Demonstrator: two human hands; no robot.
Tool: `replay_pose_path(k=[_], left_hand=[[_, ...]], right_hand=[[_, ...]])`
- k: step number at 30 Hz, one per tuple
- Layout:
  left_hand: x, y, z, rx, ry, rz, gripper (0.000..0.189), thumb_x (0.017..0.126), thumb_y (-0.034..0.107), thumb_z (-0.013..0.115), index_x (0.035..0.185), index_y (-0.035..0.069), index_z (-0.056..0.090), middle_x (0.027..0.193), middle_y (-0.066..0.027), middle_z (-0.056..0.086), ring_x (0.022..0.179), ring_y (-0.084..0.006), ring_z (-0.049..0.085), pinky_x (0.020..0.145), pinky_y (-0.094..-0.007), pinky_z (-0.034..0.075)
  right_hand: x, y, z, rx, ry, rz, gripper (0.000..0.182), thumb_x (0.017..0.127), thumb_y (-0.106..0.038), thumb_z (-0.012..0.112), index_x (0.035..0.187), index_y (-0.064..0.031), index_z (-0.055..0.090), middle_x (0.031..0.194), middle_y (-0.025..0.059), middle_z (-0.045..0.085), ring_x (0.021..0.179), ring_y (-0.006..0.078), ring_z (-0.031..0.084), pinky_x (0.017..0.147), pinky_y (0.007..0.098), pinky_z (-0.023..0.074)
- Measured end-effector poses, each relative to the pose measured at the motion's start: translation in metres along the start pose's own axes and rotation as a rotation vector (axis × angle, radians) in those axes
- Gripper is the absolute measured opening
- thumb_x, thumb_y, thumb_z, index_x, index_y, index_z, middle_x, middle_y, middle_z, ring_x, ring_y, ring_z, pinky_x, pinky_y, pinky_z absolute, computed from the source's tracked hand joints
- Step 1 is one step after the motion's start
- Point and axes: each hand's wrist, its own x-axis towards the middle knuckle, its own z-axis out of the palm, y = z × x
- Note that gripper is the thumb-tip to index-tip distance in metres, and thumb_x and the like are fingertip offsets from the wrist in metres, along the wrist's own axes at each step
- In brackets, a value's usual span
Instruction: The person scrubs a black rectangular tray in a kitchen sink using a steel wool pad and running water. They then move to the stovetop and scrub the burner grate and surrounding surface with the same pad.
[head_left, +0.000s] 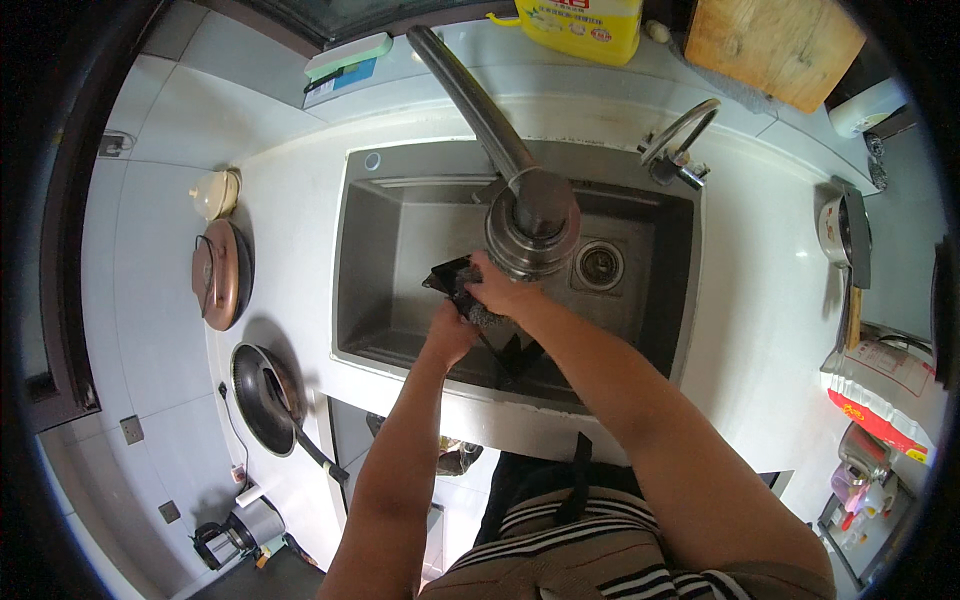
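A dark, glossy flat panel (504, 351) is held slantwise over the grey sink basin (420, 225). My left hand (452, 334) grips its near edge. Pressed against the panel's face, my right hand (499, 289) holds a grey steel-wool scrubber (484, 313). Both hands are close together, just below the wide head of the large metal faucet (536, 217), which hides part of the basin. The panel's exact kind cannot be told. To the right of my hands lies the round drain strainer (599, 264).
A small curved tap (679, 150) stands behind the sink. On the left are a frying pan (262, 397) and copper-coloured lids (219, 274). A yellow detergent jug (581, 30) and wooden cutting board (772, 49) stand at the back. A cleaver (855, 236) and pot (831, 232) are on the right.
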Motion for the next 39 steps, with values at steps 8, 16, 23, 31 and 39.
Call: replay_pose_path(k=[8, 16, 23, 31, 39], left_hand=[[-0.033, 0.092, 0.032, 0.189, 0.056, -0.043, 0.049, 0.085, 0.018, 0.074, 0.123, -0.007, 0.055, 0.101, -0.0212, 0.073, 0.085, -0.0347, 0.074, 0.076, -0.0444, 0.057], [-0.027, 0.084, 0.036, 0.162, 0.059, -0.042, 0.063, 0.081, 0.017, 0.072, 0.133, -0.006, 0.046, 0.105, -0.0242, 0.073, 0.091, -0.0395, 0.074, 0.080, -0.0481, 0.057], [-0.027, 0.069, 0.053, 0.369, 0.114, 0.173, 0.062, 0.086, 0.026, 0.075, 0.134, -0.002, 0.048, 0.106, -0.0282, 0.072, 0.102, -0.0475, 0.069, 0.085, -0.0536, 0.055], [-0.029, 0.066, 0.038, 0.138, -0.017, -0.107, 0.059, 0.091, 0.020, 0.070, 0.142, 0.002, 0.046, 0.108, -0.0281, 0.071, 0.092, -0.0352, 0.074, 0.074, -0.0460, 0.059], [-0.024, 0.070, 0.009, -0.311, -0.137, -0.260, 0.075, 0.102, 0.010, 0.062, 0.164, 0.017, 0.021, 0.134, -0.0125, 0.068, 0.104, -0.0289, 0.073, 0.085, -0.0457, 0.058]], right_hand=[[0.023, 0.002, 0.033, -0.089, 0.407, -0.168, 0.025, 0.086, -0.012, 0.077, 0.104, -0.0011, 0.063, 0.100, 0.0237, 0.070, 0.096, 0.0452, 0.068, 0.080, 0.0525, 0.0537], [0.015, -0.008, -0.034, 0.065, 0.407, -0.179, 0.023, 0.086, -0.019, 0.078, 0.100, -0.0033, 0.068, 0.100, 0.0200, 0.071, 0.097, 0.0407, 0.069, 0.080, 0.0470, 0.0540], [0.011, 0.008, 0.001, -0.200, 0.367, -0.130, 0.026, 0.086, -0.019, 0.076, 0.106, -0.0060, 0.067, 0.102, 0.0183, 0.071, 0.102, 0.0397, 0.067, 0.084, 0.0513, 0.0529], [0.023, 0.001, 0.012, -0.006, 0.601, -0.051, 0.026, 0.090, -0.024, 0.077, 0.109, -0.0092, 0.066, 0.102, 0.0134, 0.069, 0.099, 0.0372, 0.067, 0.086, 0.0469, 0.0533], [0.017, 0.031, -0.060, 0.801, 0.576, -0.151, 0.030, 0.092, -0.025, 0.081, 0.108, -0.0061, 0.063, 0.107, 0.0061, 0.064, 0.101, 0.0202, 0.060, 0.093, 0.0400, 0.0503]])
